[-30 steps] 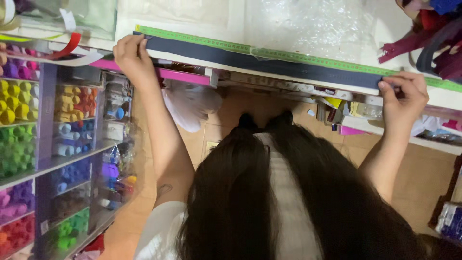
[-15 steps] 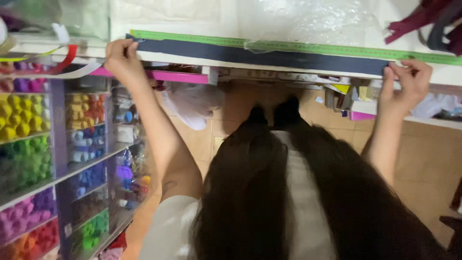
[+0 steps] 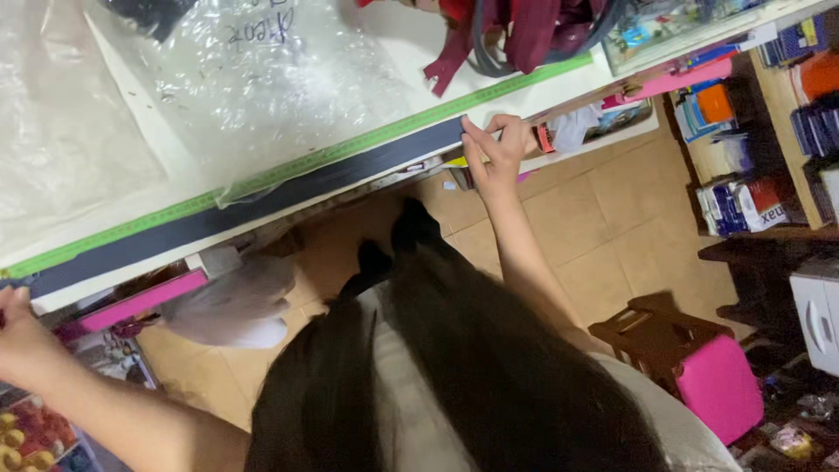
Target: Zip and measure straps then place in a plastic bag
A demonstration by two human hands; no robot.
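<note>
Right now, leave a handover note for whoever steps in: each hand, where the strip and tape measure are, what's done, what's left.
Left hand: at the left edge of view, holding the left end of the long dark blue fabric strip.
Right hand: fingers pinch the strip's right end against the white counter edge.
Strip: stretched flat along the counter edge, directly beside the green measuring tape that runs the same way.
Clear bubble wrap lies behind the tape, one corner overlapping it.
Done: strip pulled straight against the tape.
Left: nothing shows a mark or cut on the strip; the reading is too small to tell.
</note>
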